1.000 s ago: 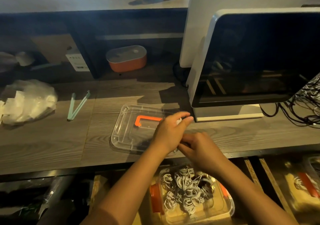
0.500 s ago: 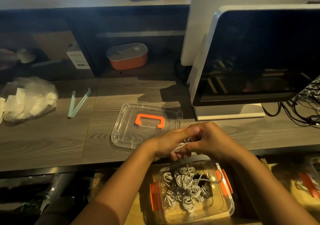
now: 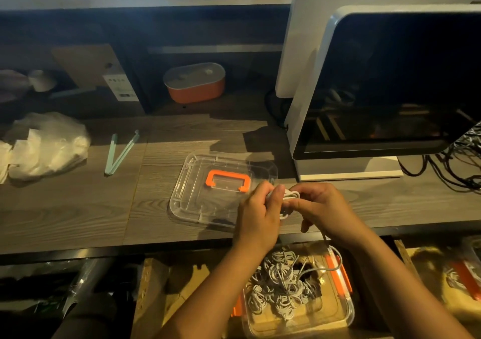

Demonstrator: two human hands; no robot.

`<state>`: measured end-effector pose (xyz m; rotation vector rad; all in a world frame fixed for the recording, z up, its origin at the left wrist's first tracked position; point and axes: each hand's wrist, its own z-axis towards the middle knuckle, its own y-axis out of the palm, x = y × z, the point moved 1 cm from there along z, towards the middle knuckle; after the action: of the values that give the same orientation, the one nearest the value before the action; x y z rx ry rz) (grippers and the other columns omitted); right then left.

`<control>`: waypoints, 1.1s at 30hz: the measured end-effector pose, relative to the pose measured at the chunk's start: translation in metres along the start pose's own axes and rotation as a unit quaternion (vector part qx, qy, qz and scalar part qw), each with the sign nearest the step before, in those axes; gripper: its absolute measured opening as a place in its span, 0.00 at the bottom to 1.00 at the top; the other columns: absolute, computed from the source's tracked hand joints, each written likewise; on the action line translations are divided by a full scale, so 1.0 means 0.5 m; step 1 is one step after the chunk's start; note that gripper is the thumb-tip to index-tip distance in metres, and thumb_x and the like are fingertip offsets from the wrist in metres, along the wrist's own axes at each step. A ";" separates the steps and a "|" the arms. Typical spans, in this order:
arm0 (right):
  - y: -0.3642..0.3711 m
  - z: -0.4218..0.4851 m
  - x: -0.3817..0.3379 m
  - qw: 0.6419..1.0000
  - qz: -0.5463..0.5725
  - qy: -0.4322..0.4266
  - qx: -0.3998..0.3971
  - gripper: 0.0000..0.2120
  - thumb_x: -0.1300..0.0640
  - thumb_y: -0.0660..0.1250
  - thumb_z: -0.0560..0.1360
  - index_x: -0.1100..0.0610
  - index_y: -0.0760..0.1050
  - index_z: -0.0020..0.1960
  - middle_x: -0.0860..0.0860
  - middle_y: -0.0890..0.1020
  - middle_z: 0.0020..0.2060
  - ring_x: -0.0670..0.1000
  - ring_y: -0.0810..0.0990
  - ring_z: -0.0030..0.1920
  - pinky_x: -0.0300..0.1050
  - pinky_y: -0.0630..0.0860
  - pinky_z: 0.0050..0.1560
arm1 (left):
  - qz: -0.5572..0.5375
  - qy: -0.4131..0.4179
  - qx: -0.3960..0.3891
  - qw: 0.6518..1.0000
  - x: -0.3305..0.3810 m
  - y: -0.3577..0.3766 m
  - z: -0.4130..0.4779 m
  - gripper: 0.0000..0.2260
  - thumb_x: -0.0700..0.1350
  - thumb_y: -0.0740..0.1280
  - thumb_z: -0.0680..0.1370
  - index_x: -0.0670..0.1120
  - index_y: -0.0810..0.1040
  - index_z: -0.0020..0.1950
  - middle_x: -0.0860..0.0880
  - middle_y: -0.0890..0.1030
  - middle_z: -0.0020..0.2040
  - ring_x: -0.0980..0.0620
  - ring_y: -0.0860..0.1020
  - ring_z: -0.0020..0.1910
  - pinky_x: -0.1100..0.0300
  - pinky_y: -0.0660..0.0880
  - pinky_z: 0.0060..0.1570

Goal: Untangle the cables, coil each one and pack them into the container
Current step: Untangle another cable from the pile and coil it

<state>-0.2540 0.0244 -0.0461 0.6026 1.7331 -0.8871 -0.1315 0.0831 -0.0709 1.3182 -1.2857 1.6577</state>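
Observation:
My left hand point(image 3: 257, 213) and my right hand point(image 3: 321, 208) meet over the desk's front edge, both gripping a small coil of white cable point(image 3: 291, 196) between them. A loose tail of that cable point(image 3: 331, 258) hangs from my right hand down into the clear container point(image 3: 335, 323) below the desk. The container has orange side latches and holds several coiled white cables point(image 3: 279, 284). Its clear lid point(image 3: 192, 200) with an orange handle point(image 3: 227, 180) lies flat on the desk just left of my hands.
A white-framed monitor point(image 3: 390, 86) stands at the right, with dark tangled cables point(image 3: 458, 166) beside its base. On the left lie a plastic bag point(image 3: 44, 146) and a green clip point(image 3: 120, 153). An orange box point(image 3: 194, 83) sits at the back. Another container point(image 3: 460, 273) is at lower right.
My hands rose from just above the container back up to the desk's edge, still working the white coil. The camera view shifted slightly.

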 end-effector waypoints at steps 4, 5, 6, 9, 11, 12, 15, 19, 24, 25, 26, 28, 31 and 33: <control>0.018 -0.003 0.004 1.000 0.020 0.009 0.022 0.04 0.58 0.68 0.74 0.58 0.81 0.44 0.49 0.83 0.35 0.47 0.81 0.35 0.38 0.75 0.28 | 0.082 0.098 0.067 0.989 -0.011 0.000 0.009 0.15 0.58 0.53 0.78 0.51 0.72 0.41 0.60 0.71 0.33 0.62 0.72 0.31 0.72 0.68 0.32; 0.020 -0.003 0.005 0.999 0.020 0.011 0.030 0.04 0.58 0.67 0.74 0.57 0.80 0.44 0.49 0.83 0.35 0.47 0.81 0.35 0.38 0.75 0.28 | 0.073 0.100 0.062 0.990 -0.011 0.000 0.012 0.14 0.56 0.54 0.79 0.50 0.73 0.42 0.60 0.71 0.33 0.62 0.72 0.32 0.73 0.68 0.32; 0.020 -0.004 0.005 0.999 0.018 0.013 0.035 0.04 0.58 0.67 0.74 0.56 0.80 0.44 0.49 0.83 0.35 0.48 0.81 0.35 0.39 0.76 0.28 | 0.068 0.098 0.051 0.992 -0.013 0.000 0.016 0.12 0.53 0.55 0.80 0.50 0.73 0.42 0.60 0.72 0.33 0.62 0.73 0.32 0.73 0.67 0.33; 0.019 -0.004 0.006 0.999 0.016 0.028 0.034 0.04 0.57 0.67 0.74 0.57 0.80 0.44 0.51 0.83 0.35 0.50 0.80 0.34 0.40 0.75 0.27 | 0.076 0.096 0.024 0.992 -0.014 -0.003 0.022 0.11 0.49 0.56 0.81 0.51 0.72 0.40 0.58 0.71 0.32 0.60 0.72 0.32 0.73 0.66 0.32; 0.021 -0.004 0.005 0.998 0.023 0.040 0.040 0.04 0.57 0.67 0.75 0.57 0.79 0.44 0.52 0.82 0.34 0.47 0.77 0.29 0.40 0.73 0.26 | 0.065 0.077 0.036 0.994 -0.011 -0.001 0.022 0.12 0.47 0.56 0.81 0.49 0.72 0.39 0.58 0.72 0.32 0.60 0.72 0.31 0.72 0.67 0.32; 0.024 -0.004 0.004 0.997 0.026 0.051 0.044 0.04 0.57 0.67 0.75 0.57 0.78 0.43 0.53 0.82 0.34 0.45 0.75 0.27 0.39 0.70 0.24 | 0.058 0.065 0.050 0.995 -0.010 0.002 0.021 0.12 0.47 0.56 0.81 0.50 0.72 0.38 0.57 0.71 0.31 0.60 0.72 0.31 0.72 0.67 0.32; 0.027 0.001 -0.002 0.994 -0.024 0.108 0.015 0.04 0.55 0.66 0.76 0.56 0.76 0.44 0.56 0.81 0.38 0.40 0.69 0.23 0.35 0.64 0.23 | 0.060 0.049 0.090 0.993 -0.019 0.010 0.017 0.15 0.48 0.56 0.81 0.55 0.68 0.34 0.57 0.70 0.29 0.61 0.70 0.28 0.72 0.65 0.29; -0.008 0.000 -0.027 0.958 -0.254 0.107 -0.079 0.04 0.54 0.63 0.78 0.49 0.75 0.45 0.47 0.78 0.37 0.41 0.72 0.28 0.33 0.66 0.28 | 0.097 0.002 0.068 0.993 -0.046 0.013 0.017 0.17 0.51 0.55 0.81 0.53 0.67 0.32 0.54 0.69 0.28 0.59 0.68 0.27 0.68 0.62 0.28; -0.062 -0.013 -0.053 0.987 -0.147 0.057 -0.018 0.08 0.51 0.62 0.76 0.50 0.80 0.45 0.47 0.76 0.27 0.42 0.72 0.24 0.31 0.66 0.24 | -0.087 -0.066 -0.058 0.992 0.006 -0.004 0.007 0.20 0.51 0.53 0.81 0.48 0.69 0.31 0.54 0.71 0.21 0.62 0.69 0.22 0.65 0.66 0.28; -0.056 -0.014 -0.057 0.996 -0.078 0.046 -0.016 0.10 0.49 0.62 0.74 0.51 0.81 0.45 0.51 0.76 0.27 0.44 0.71 0.25 0.32 0.66 0.25 | -0.124 -0.052 -0.040 0.990 0.027 -0.004 0.002 0.19 0.52 0.53 0.79 0.48 0.69 0.31 0.54 0.72 0.21 0.62 0.70 0.22 0.66 0.66 0.28; -0.045 -0.013 -0.056 0.999 -0.039 0.026 -0.015 0.12 0.48 0.61 0.73 0.52 0.81 0.45 0.55 0.79 0.30 0.49 0.74 0.27 0.36 0.70 0.28 | -0.153 -0.034 -0.003 0.988 0.048 -0.002 0.000 0.18 0.55 0.53 0.77 0.47 0.70 0.32 0.55 0.73 0.21 0.61 0.71 0.23 0.67 0.67 0.27; -0.003 -0.010 -0.048 0.999 -0.036 -0.009 0.001 0.11 0.52 0.61 0.76 0.54 0.80 0.44 0.55 0.82 0.35 0.54 0.79 0.34 0.44 0.76 0.35 | -0.199 -0.022 0.094 0.975 0.078 0.002 0.005 0.18 0.56 0.52 0.75 0.48 0.71 0.33 0.54 0.75 0.23 0.61 0.74 0.24 0.68 0.69 0.26; 0.064 -0.007 -0.037 0.990 -0.134 -0.014 0.033 0.12 0.59 0.58 0.80 0.51 0.76 0.40 0.46 0.79 0.31 0.43 0.77 0.33 0.36 0.71 0.35 | -0.229 -0.041 0.214 0.949 0.089 -0.003 0.036 0.18 0.50 0.54 0.81 0.48 0.71 0.33 0.54 0.75 0.24 0.62 0.75 0.25 0.68 0.70 0.27; 0.084 -0.002 -0.032 0.962 -0.272 -0.027 0.006 0.11 0.59 0.57 0.80 0.52 0.74 0.42 0.46 0.77 0.35 0.45 0.76 0.36 0.36 0.69 0.35 | -0.185 -0.047 0.236 0.953 0.079 -0.006 0.049 0.21 0.50 0.52 0.82 0.48 0.69 0.30 0.54 0.73 0.23 0.61 0.73 0.23 0.66 0.68 0.26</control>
<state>-0.2179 0.0507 -0.0421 0.0956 1.8748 -1.2785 -0.1323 0.0573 -0.0319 1.8093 -0.6432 1.6968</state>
